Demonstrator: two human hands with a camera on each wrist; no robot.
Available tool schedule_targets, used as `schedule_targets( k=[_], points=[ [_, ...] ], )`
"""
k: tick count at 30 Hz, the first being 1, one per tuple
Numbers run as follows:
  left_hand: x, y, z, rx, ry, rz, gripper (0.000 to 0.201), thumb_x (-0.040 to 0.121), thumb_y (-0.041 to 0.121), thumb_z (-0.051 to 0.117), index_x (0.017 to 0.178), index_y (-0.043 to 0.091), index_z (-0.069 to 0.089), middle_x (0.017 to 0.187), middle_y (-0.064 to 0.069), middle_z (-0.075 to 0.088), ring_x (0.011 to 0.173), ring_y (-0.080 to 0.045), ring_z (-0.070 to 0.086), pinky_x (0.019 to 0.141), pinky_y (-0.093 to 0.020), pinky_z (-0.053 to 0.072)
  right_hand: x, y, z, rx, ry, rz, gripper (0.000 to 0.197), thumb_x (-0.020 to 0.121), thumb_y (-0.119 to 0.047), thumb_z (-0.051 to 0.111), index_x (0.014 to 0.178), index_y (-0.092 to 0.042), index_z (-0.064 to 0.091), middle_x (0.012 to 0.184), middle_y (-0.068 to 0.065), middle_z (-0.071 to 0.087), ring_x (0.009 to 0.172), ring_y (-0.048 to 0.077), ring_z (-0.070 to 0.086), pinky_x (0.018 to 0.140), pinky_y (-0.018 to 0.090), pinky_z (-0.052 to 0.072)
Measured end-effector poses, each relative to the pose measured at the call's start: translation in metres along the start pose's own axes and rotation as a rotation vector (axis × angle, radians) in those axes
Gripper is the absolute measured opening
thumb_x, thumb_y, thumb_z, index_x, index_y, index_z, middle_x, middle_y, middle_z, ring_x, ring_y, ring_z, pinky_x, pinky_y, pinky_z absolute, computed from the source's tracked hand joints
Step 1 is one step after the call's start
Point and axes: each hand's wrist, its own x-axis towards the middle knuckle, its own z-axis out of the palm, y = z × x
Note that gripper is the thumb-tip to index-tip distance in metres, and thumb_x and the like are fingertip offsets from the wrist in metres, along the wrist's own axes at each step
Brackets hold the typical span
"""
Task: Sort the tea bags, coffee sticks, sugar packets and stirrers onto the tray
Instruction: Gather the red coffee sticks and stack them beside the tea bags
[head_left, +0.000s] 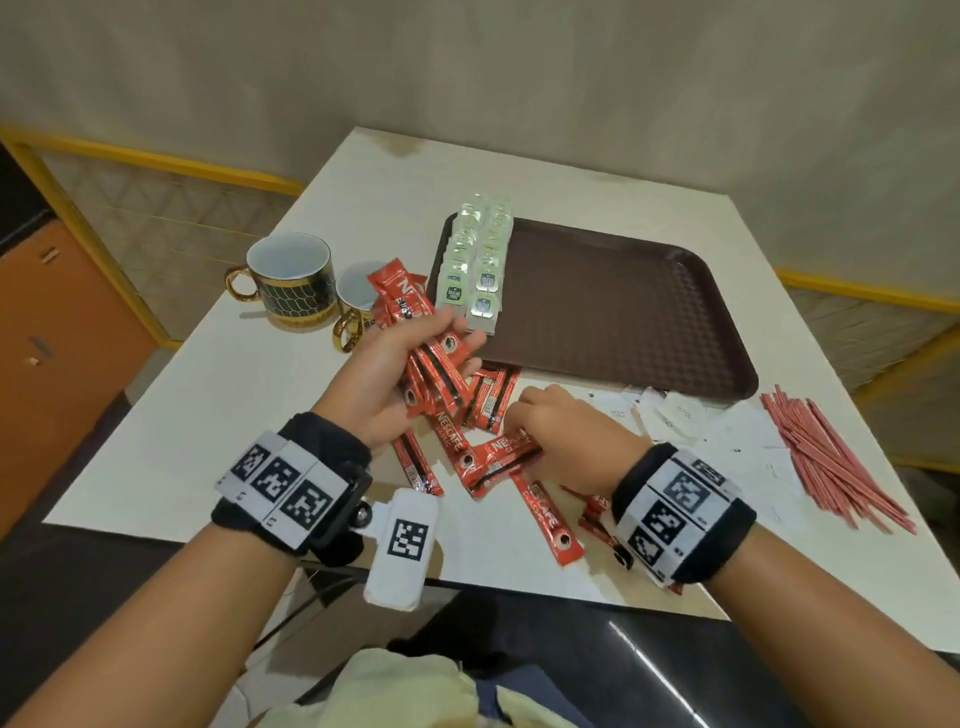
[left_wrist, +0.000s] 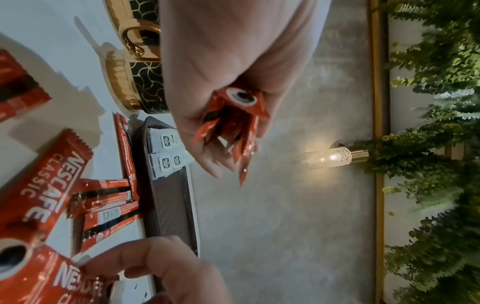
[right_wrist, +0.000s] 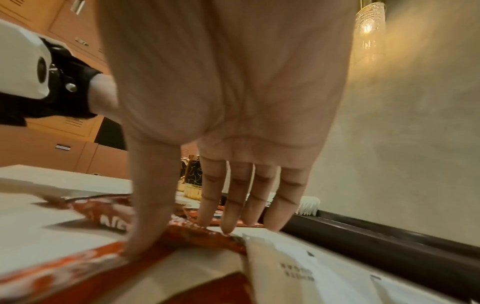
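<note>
My left hand (head_left: 457, 338) is raised over the table's middle and grips a bundle of red coffee sticks (head_left: 436, 364); their ends show in the left wrist view (left_wrist: 239, 107). More coffee sticks (head_left: 545, 514) lie scattered on the white table near its front edge. My right hand (head_left: 524, 431) is down among them, thumb and fingers pinching one stick (right_wrist: 194, 236). The brown tray (head_left: 623, 312) holds two rows of tea bags (head_left: 472, 260) along its left side. White sugar packets (head_left: 675, 415) and red stirrers (head_left: 831, 457) lie on the table to the right.
Two black-and-gold cups, a large one (head_left: 291, 280) and a small one (head_left: 358, 306), stand left of the tray. The tray's dark rim (right_wrist: 363, 236) runs just beyond my right fingers. A sugar packet (right_wrist: 285, 267) lies beside the pinched stick.
</note>
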Motion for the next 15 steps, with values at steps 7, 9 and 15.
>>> schedule_targets(
  k=[7,9,15],
  points=[
    [0.003,0.007,-0.006,0.112,-0.024,-0.019,0.023,0.077,0.034,0.075,0.089,0.019,0.063,0.077,0.002,0.061,0.070,-0.011,0.062,0.068,-0.031,0.051,0.013,0.006,-0.004,-0.073,0.013,-0.086,0.006,0.092,-0.014,0.056,0.095,-0.019,0.059,0.100,-0.001,0.061,0.090,0.022,0.058,0.073,0.033,0.046],
    [0.003,0.010,-0.007,0.082,-0.043,-0.044,0.022,0.079,0.028,0.073,0.093,0.017,0.062,0.076,0.001,0.062,0.069,-0.012,0.062,0.066,-0.030,0.055,0.014,0.011,-0.010,-0.008,0.037,-0.064,0.005,0.091,-0.016,0.055,0.089,-0.020,0.057,0.091,-0.002,0.062,0.084,0.022,0.060,0.073,0.037,0.050],
    [0.008,0.016,-0.008,0.031,-0.060,-0.013,0.006,0.087,0.017,0.066,0.090,0.012,0.065,0.076,-0.002,0.066,0.069,-0.013,0.068,0.064,-0.026,0.058,0.004,0.022,-0.049,0.555,0.311,0.088,0.002,0.100,-0.018,0.049,0.099,-0.018,0.051,0.088,0.000,0.065,0.077,0.019,0.065,0.068,0.034,0.054]
  ],
)
